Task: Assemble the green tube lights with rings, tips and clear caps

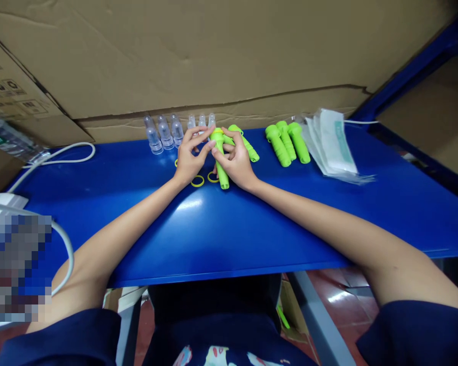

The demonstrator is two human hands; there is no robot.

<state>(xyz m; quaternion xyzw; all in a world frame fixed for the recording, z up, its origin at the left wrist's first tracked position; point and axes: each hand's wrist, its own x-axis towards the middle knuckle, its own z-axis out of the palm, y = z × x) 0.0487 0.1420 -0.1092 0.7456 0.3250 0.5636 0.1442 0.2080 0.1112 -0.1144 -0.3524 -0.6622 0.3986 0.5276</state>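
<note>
Head view: one camera, hands in the middle of the desk (221,239), which is blue.

The left hand (189,160) is partly closed, fingers bent, with thumb and fingertips brought to the wide head of a green tube (223,170). The right hand (237,162) is curled round the same tube from the other side, thumb along its near face and index finger at the head; the remaining fingers are partly hidden behind it. The tube is held between both hands, tilted, head away from the person and narrow end towards them. A yellow band (217,130) shows at its head.

Near the hands lie two yellow rings (197,186), one beside the held tube; a third is partly covered by the left hand. Just behind the right hand lies another green tube (249,146).

Beyond the left hand stand three larger clear parts (164,133) and, next to them, three smaller clear parts (202,120). Farther right, three green tubes (287,141) lie side by side, with clear packets (334,142) beside them. A white cable (72,146) and a clear bottle (13,142) are at the left end, before cardboard (213,61).
</note>
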